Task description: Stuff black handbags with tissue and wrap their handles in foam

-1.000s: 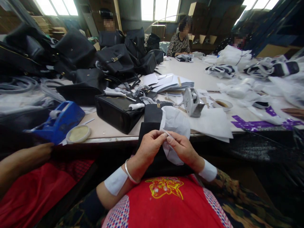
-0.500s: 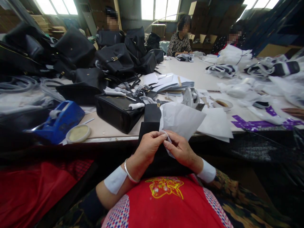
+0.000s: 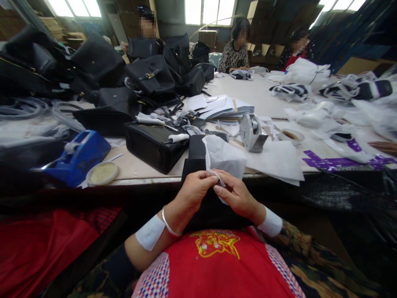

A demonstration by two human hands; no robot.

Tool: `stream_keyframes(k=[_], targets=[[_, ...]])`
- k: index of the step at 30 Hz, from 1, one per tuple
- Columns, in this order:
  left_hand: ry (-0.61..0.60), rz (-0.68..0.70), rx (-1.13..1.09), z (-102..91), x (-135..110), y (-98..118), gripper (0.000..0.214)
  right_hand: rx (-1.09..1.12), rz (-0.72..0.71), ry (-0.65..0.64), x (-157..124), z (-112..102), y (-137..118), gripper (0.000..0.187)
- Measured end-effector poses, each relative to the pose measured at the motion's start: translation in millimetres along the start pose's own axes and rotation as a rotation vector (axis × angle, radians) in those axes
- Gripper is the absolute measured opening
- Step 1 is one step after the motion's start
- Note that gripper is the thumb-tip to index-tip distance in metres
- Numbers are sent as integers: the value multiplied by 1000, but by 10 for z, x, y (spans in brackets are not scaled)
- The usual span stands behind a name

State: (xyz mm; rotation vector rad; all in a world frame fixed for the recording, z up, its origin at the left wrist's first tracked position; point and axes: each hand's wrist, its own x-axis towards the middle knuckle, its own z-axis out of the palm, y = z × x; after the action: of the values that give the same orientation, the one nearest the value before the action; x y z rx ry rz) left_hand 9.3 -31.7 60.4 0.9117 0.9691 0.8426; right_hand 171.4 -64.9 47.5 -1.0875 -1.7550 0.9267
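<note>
My left hand (image 3: pixel 194 194) and my right hand (image 3: pixel 235 194) meet just below the table's front edge, both pinching the lower edge of a sheet of white tissue paper (image 3: pixel 225 157). The paper stands up crumpled above my fingertips. Under the hands lies a black bag (image 3: pixel 198 155) that hangs from the table (image 3: pixel 136 169) into my lap. Both hands are closed on the paper, thumbs and forefingers touching it.
A black box-shaped handbag (image 3: pixel 153 145) lies left of my hands. A blue tape dispenser (image 3: pixel 77 155) and a round lid (image 3: pixel 102 174) sit at the left edge, a grey tape dispenser (image 3: pixel 251 132) and white sheets (image 3: pixel 276 161) to the right. Black bags are piled behind. Three people sit at the far end.
The tissue paper, spread wide to the right half a second ago, has folded back into a narrower crumpled shape. An arm at the lower left has gone from view. My hands stayed put.
</note>
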Motion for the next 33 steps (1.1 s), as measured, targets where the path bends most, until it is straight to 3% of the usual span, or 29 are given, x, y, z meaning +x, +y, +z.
stream_keyframes(k=[5,18,33], targets=[[2,16,-11,-8,17,-23,7,136,78,-32,30,-66,-25,39],[76,2,-44,20,4,-27,20,39,76,-2,27,-8,13,43],[13,-47,-106,-11,6,-38,23,-61,26,-5,-7,32,80,45]])
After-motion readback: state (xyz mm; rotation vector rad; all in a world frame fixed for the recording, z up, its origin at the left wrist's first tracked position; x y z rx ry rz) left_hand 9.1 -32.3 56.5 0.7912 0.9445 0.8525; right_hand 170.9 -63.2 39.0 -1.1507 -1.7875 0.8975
